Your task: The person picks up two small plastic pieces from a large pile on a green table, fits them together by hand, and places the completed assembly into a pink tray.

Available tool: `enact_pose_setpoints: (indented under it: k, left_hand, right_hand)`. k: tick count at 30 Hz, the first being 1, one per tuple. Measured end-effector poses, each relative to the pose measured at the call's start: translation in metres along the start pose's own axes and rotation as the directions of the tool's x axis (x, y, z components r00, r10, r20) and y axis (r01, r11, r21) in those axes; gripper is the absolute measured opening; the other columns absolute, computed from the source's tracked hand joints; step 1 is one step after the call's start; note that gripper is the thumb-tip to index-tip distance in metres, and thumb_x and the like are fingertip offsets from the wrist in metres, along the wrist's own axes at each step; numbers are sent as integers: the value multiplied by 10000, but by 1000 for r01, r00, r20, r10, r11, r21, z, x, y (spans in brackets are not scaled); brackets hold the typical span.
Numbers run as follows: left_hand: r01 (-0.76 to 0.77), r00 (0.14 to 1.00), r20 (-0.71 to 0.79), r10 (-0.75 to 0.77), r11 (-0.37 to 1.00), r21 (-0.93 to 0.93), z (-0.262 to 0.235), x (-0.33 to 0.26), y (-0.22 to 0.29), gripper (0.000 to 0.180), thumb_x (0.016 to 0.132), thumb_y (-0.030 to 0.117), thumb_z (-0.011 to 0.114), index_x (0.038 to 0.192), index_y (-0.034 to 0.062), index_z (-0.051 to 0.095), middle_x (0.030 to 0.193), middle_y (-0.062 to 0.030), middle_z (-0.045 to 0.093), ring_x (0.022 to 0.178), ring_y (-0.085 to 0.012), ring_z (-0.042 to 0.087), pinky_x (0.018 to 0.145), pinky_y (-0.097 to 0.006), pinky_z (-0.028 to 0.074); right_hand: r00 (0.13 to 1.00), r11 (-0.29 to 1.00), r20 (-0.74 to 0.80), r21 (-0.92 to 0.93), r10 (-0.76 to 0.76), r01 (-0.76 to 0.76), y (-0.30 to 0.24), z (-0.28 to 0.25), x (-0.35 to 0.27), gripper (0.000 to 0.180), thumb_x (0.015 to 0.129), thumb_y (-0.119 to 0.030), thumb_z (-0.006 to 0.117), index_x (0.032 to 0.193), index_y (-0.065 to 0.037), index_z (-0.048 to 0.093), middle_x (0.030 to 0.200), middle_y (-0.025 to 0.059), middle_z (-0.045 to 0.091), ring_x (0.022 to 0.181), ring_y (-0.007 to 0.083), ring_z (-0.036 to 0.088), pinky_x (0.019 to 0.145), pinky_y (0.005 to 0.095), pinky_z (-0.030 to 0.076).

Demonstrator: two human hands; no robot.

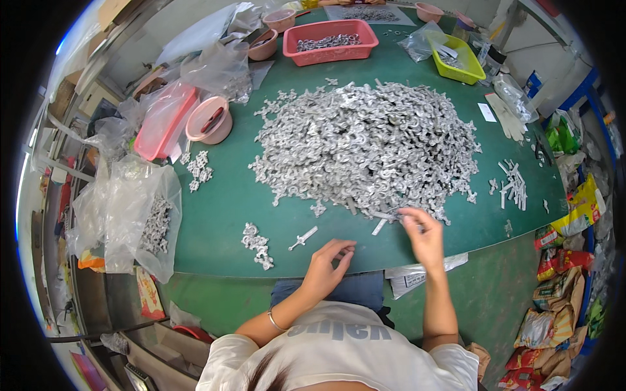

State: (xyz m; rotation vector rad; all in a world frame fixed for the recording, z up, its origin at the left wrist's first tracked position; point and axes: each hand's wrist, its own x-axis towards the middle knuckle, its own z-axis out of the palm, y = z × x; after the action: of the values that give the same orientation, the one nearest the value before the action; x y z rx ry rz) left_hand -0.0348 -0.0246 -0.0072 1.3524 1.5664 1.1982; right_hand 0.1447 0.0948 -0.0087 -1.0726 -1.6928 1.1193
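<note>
A big heap of small silvery metal parts (368, 140) covers the middle of a green table (222, 208). My right hand (422, 236) reaches into the heap's near edge, fingers bent over a few parts; whether it grips one I cannot tell. My left hand (328, 260) rests at the table's front edge with fingers loosely curled and nothing visibly in it. One long metal part (304, 238) lies loose just left of it, beside a small cluster of parts (258, 245).
A clear bag of parts (147, 221) hangs off the left edge. Pink bowl (208, 120) and pink tray (164, 124) sit at left, a red basket (330, 40) and yellow bin (458, 60) at the back. Straight metal pieces (514, 184) lie right. Snack packets (554, 287) litter the floor.
</note>
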Motion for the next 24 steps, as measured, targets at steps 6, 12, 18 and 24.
enact_pose_setpoints:
  k: [6,12,18,24]
  left_hand:
    - [-19,988,-149,43,987,158,-31,-18,-17,213,740,-49,549,950,-14,547,855,-126,561,757,-225,573,641,-279,463]
    - [-13,979,-200,40,991,133,-58,-31,-22,220,740,-46,553,956,-5,549,853,-123,564,754,-224,573,651,-281,457]
    - [-33,979,-197,52,995,97,-74,-42,-26,238,740,-46,553,975,-7,545,846,-121,567,751,-214,570,640,-273,450]
    - [-35,962,-272,3,993,-113,-82,-37,-5,241,765,-61,527,1001,-14,548,903,-97,560,793,-152,564,684,-258,458]
  right_hand:
    - [979,875,-51,-459,-196,152,-41,76,6,121,722,-54,603,842,-35,606,727,79,564,548,215,532,512,288,418]
    - [898,696,-60,-656,-435,293,-16,108,23,155,697,-103,638,844,-80,597,803,44,551,556,236,551,487,330,431]
    - [845,688,-72,-619,-529,378,-25,114,13,95,667,-69,668,742,-47,614,736,55,586,586,208,575,503,285,445]
    - [896,756,210,482,391,-443,-48,130,-16,121,795,-118,591,758,-5,573,672,30,566,437,12,373,378,170,258]
